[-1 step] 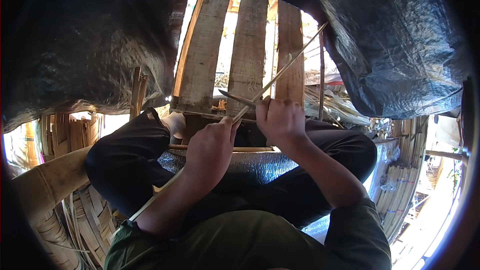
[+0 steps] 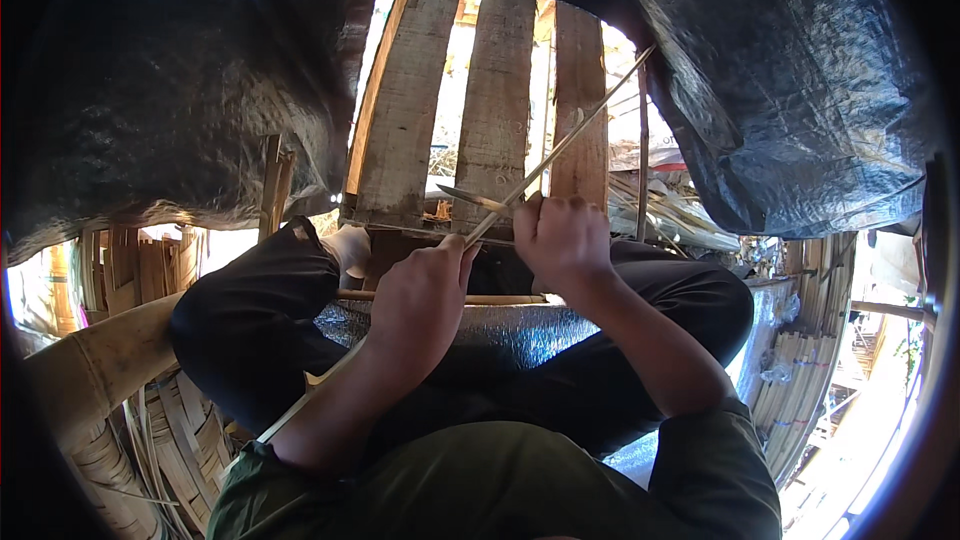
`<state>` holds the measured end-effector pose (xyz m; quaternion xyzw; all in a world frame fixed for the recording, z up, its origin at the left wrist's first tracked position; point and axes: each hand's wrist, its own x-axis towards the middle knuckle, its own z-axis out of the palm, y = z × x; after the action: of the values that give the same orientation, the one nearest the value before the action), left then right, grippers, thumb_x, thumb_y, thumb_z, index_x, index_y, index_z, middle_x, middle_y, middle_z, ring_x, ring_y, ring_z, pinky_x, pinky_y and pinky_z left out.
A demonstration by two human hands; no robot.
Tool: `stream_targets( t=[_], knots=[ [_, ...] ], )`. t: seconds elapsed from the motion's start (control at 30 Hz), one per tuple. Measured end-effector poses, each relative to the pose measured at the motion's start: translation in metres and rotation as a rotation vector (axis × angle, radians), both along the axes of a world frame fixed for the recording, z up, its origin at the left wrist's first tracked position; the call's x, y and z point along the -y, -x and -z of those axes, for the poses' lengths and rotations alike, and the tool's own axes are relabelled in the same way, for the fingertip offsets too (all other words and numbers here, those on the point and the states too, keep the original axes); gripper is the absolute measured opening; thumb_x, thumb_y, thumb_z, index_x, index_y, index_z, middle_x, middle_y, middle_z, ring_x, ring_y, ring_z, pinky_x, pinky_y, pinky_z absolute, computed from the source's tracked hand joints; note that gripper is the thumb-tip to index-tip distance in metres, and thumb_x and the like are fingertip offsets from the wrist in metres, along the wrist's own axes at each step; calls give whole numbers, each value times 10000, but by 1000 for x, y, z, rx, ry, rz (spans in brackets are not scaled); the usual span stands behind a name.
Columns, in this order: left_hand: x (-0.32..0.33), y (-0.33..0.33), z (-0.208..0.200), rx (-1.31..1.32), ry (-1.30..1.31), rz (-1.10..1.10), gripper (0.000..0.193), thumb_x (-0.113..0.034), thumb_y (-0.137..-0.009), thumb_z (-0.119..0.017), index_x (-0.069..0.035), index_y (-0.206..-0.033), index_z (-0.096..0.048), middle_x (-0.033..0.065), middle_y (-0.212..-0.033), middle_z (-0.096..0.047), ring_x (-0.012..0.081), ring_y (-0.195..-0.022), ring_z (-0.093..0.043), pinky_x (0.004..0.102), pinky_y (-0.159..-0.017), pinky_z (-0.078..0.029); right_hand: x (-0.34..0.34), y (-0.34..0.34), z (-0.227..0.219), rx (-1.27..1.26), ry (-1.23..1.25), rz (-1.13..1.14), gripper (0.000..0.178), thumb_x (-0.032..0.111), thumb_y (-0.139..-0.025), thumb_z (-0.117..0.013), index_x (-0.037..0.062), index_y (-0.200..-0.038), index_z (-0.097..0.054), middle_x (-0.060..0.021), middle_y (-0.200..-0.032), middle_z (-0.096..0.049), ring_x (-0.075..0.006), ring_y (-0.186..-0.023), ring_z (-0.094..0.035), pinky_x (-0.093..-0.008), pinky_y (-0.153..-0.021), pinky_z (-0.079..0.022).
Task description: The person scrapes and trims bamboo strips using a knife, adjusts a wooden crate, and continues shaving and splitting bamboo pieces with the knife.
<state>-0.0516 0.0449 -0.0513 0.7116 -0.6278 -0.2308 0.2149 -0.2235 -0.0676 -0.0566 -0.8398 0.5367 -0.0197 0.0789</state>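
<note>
A long, thin bamboo strip point(image 2: 575, 130) runs slantwise from the upper right down into my left hand point(image 2: 420, 305), which is closed around it. Its lower end seems to come out along my left forearm. In my right hand point(image 2: 565, 245) is a knife, gripped in a fist that hides most of its handle. The knife's pointed blade point(image 2: 465, 196) reaches to the left and crosses the strip just beyond my left hand. Whether the edge has cut into the strip I cannot tell.
Wooden planks point(image 2: 400, 100) with gaps between them lie ahead of my crossed legs. Dark plastic sheets point(image 2: 790, 70) hang on both sides. A thick bamboo pole point(image 2: 110, 360) lies at the left, above woven bamboo point(image 2: 180, 430). Bundled strips point(image 2: 800, 380) stand at the right.
The knife blade has tilted very slightly, and its part next to the strip looks brighter. Both hands and the strip are practically where they were.
</note>
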Motion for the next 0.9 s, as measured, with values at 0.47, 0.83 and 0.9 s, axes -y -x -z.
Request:
stream_targets(
  t=[0.47,0.83,0.9],
  knots=[
    [6,-2,-10,-53,-114,14,253,-235,-1043,-608,-1,-966,-664,209,-713,-671,407,-689,-690,492,-626,-539,1,8,3,-92,-39,130,334,249,-965,-549,40,-717,-634,-179,-693,-650,-321,-590,-682,-458,-465,-557],
    [4,-1,-1,28,12,49,242,-254,-1052,-588,-41,-956,-652,171,-666,-661,365,-638,-698,449,-569,-557,9,-3,-18,-8,-45,193,442,306,-959,-534,39,-632,-667,-214,-624,-668,-374,-579,-709,-498,-543,-589],
    [5,0,0,76,38,57,259,-285,-1064,-567,-67,-947,-643,150,-659,-664,342,-622,-708,433,-547,-571,1,-5,-19,6,-120,-19,386,280,-934,-561,47,-636,-638,-196,-575,-640,-383,-510,-679,-508,-486,-561]
  ],
)
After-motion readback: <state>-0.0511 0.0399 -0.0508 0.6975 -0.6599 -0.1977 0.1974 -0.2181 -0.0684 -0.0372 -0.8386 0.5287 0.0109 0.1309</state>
